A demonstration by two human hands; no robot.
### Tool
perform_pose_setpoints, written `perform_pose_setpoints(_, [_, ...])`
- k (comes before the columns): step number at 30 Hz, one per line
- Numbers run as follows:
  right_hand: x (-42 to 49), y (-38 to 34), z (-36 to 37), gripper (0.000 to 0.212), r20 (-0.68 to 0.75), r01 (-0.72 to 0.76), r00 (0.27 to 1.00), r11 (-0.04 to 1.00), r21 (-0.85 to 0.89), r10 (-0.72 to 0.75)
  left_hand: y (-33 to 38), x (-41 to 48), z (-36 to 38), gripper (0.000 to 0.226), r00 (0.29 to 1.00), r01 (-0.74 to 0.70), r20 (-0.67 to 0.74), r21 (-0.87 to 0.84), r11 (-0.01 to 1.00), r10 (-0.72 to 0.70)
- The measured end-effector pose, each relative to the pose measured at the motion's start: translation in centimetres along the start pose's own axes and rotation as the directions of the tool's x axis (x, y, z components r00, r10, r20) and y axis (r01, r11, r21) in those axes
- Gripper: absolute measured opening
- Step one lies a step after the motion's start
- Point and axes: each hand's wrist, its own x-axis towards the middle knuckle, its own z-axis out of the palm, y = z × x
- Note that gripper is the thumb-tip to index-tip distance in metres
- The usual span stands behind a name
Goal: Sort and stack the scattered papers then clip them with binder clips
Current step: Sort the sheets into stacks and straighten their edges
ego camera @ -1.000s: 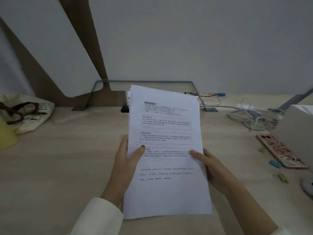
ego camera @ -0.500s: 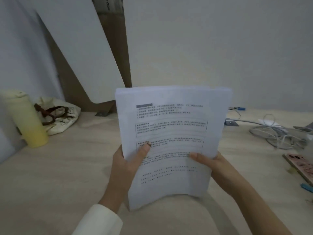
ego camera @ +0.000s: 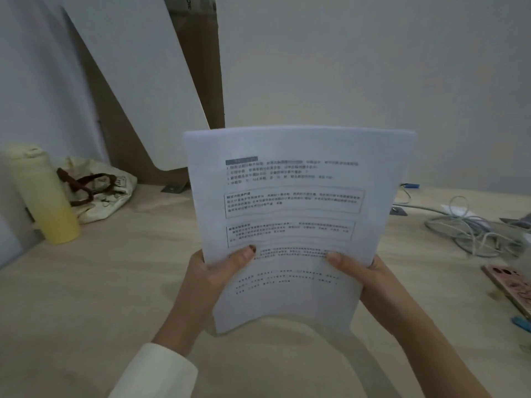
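Note:
A stack of white printed papers (ego camera: 296, 196) stands upright above the wooden desk (ego camera: 86, 297), its bottom edge bowed and just over the desktop. My left hand (ego camera: 212, 271) grips its left edge with the thumb on the front sheet. My right hand (ego camera: 362, 271) grips the right edge the same way. A blue binder clip (ego camera: 520, 321) lies on the desk at the far right, partly cut off by the frame edge.
A yellow bottle (ego camera: 43, 196) and a cream cloth bag (ego camera: 97, 193) stand at the back left. Tangled grey cables (ego camera: 471, 231) lie at the back right. A pink phone (ego camera: 511, 285) rests near the right edge. White boards lean against the wall behind.
The stack has been lifted from lying tilted on the desk to standing upright, and its edges now look squared. The view has turned left, bringing the bottle into sight.

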Motion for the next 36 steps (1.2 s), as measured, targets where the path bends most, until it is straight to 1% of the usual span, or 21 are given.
perform_pose_setpoints(1, [-0.1, 0.3, -0.1, 0.024, 0.006, -0.004, 1.000, 1.000, -0.018, 0.004, -0.3, -0.1, -0.3, 0.019, 1.000, 0.025, 0.004, 0.005, 1.000, -0.025])
perform_pose_setpoints(3, [-0.4, 1.5, -0.1, 0.028, 0.002, -0.061, 0.998, 0.997, -0.047, 0.061, -1.3, -0.5, -0.6, 0.023, 0.995, 0.101, 0.019, 0.039, 0.994, -0.101])
perform_pose_setpoints(5, [-0.6, 2.2, 0.0, 0.029, -0.010, -0.100, 0.995, 0.993, -0.061, 0.100, -1.8, -0.8, -0.5, 0.025, 0.988, 0.146, 0.033, 0.080, 0.986, -0.149])
perform_pose_setpoints(10, [-0.4, 1.3, -0.3, 0.030, 0.021, -0.032, 0.999, 0.999, -0.036, 0.033, -1.2, -0.3, -0.8, 0.019, 0.994, 0.106, 0.029, 0.043, 0.993, -0.108])
perform_pose_setpoints(13, [-0.7, 2.8, -0.3, 0.030, 0.009, -0.082, 0.997, 0.993, -0.085, 0.083, -2.5, -0.8, -0.6, 0.023, 0.989, 0.145, 0.001, 0.079, 0.986, -0.146])
perform_pose_setpoints(15, [-0.9, 3.8, -0.5, 0.026, -0.027, -0.126, 0.992, 0.989, -0.074, 0.124, -3.4, -1.0, -0.5, 0.026, 0.982, 0.189, -0.023, 0.099, 0.977, -0.187])
perform_pose_setpoints(18, [-0.9, 4.2, -1.1, 0.028, -0.044, -0.143, 0.989, 0.986, -0.084, 0.140, -2.4, -0.6, -0.2, 0.021, 0.982, 0.188, -0.040, 0.100, 0.977, -0.185])
perform_pose_setpoints(19, [-0.9, 4.2, -1.2, 0.029, -0.041, -0.144, 0.989, 0.985, -0.091, 0.141, -1.2, -0.2, 0.1, 0.019, 0.986, 0.161, -0.044, 0.086, 0.983, -0.158])
perform_pose_setpoints(21, [-0.9, 4.1, -1.1, 0.030, -0.041, -0.140, 0.990, 0.985, -0.098, 0.137, 2.0, 0.5, 1.1, 0.020, 0.997, 0.032, -0.066, 0.062, 0.998, -0.028])
perform_pose_setpoints(24, [-0.9, 4.1, -1.0, 0.040, -0.024, -0.135, 0.991, 0.985, -0.108, 0.134, 7.0, 1.6, 3.2, 0.035, 0.974, -0.187, -0.115, 0.071, 0.980, 0.194])
perform_pose_setpoints(25, [-0.9, 4.1, -1.0, 0.038, -0.021, -0.134, 0.991, 0.985, -0.113, 0.132, 8.0, 1.8, 3.6, 0.040, 0.961, -0.235, -0.124, 0.098, 0.967, 0.246])
perform_pose_setpoints(26, [-0.9, 4.1, -1.1, 0.032, -0.022, -0.134, 0.991, 0.984, -0.118, 0.132, 8.8, 2.0, 4.1, 0.039, 0.950, -0.267, -0.131, 0.129, 0.955, 0.283])
perform_pose_setpoints(27, [-0.9, 4.1, -1.1, 0.025, -0.026, -0.135, 0.991, 0.984, -0.118, 0.133, 9.2, 2.2, 4.3, 0.032, 0.940, -0.288, -0.143, 0.156, 0.945, 0.310])
perform_pose_setpoints(29, [-0.9, 4.0, -1.2, 0.025, -0.036, -0.140, 0.990, 0.984, -0.112, 0.137, 9.4, 2.4, 4.6, 0.021, 0.926, -0.301, -0.172, 0.200, 0.932, 0.336])
perform_pose_setpoints(31, [-0.9, 4.0, -1.1, 0.025, -0.031, -0.136, 0.991, 0.984, -0.118, 0.133, 9.6, 2.6, 4.7, 0.023, 0.920, -0.304, -0.185, 0.221, 0.927, 0.346])
perform_pose_setpoints(33, [-1.0, 4.0, -1.0, 0.026, -0.029, -0.130, 0.991, 0.984, -0.121, 0.127, 10.4, 2.7, 4.7, 0.025, 0.911, -0.332, -0.169, 0.246, 0.911, 0.377])
perform_pose_setpoints(34, [-1.1, 4.1, -1.1, 0.027, -0.034, -0.128, 0.992, 0.984, -0.120, 0.125, 10.8, 2.8, 4.6, 0.023, 0.886, -0.384, -0.150, 0.293, 0.876, 0.438])
perform_pose_setpoints(35, [-1.1, 4.1, -1.2, 0.027, -0.039, -0.127, 0.992, 0.985, -0.120, 0.123, 11.4, 2.9, 4.5, 0.020, 0.836, -0.460, -0.100, 0.410, 0.788, 0.540])
perform_pose_setpoints(36, [-1.1, 4.2, -1.2, 0.027, -0.040, -0.126, 0.992, 0.984, -0.122, 0.122, 12.2, 2.9, 4.7, 0.022, 0.768, -0.524, 0.007, 0.582, 0.622, 0.640])
